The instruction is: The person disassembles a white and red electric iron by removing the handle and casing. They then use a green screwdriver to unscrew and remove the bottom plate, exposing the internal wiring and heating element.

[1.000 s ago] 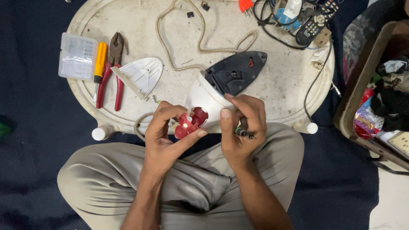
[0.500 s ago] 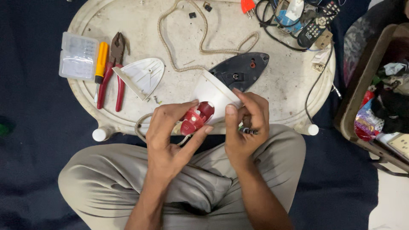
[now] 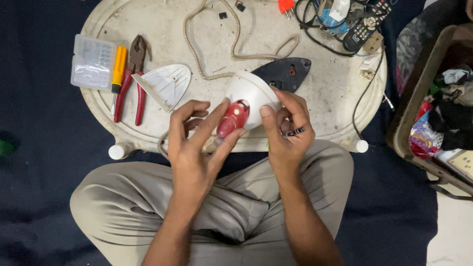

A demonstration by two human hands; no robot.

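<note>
My left hand [image 3: 194, 143] and my right hand [image 3: 286, 130] hold a taken-apart clothes iron between them, over my lap at the near edge of a low oval white table [image 3: 340, 93]. The left fingers grip the red handle part [image 3: 231, 119]. The right thumb and fingers press on the white iron shell [image 3: 249, 91]. A small dark screw or tool tip [image 3: 295, 131] sticks out between my right fingers. The iron's dark soleplate [image 3: 286, 73] lies on the table just behind the shell.
On the table lie a white iron cover [image 3: 167, 83], red-handled pliers [image 3: 133, 83], a yellow screwdriver [image 3: 117, 74], a clear plastic box [image 3: 92, 61], a braided cord [image 3: 236, 44], a remote control [image 3: 367, 24] and tangled cables. A cluttered crate [image 3: 443, 108] stands at right.
Both hands have turned the iron body: the white shell has tilted up and away, and the red handle part has swung upright between my left fingers.
</note>
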